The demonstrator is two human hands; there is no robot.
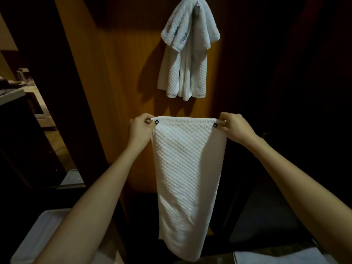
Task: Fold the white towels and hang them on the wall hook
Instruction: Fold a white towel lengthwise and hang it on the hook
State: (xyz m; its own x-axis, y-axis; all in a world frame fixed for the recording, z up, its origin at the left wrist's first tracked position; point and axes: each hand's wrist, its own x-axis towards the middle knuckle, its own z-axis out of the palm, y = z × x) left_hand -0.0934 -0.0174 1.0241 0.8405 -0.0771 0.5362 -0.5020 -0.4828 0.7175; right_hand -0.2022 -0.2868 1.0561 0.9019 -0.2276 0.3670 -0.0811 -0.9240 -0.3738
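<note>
The left hand [142, 130] pinches the top left corner of a white towel [187, 168], which hangs straight down with its long axis upright, and the right hand [236, 128] pinches the top right corner, so the upper edge runs level between them. The hook [198, 4] sits straight above that edge, already carrying other towels [188, 54], and looks about equally near to both hands.
</note>
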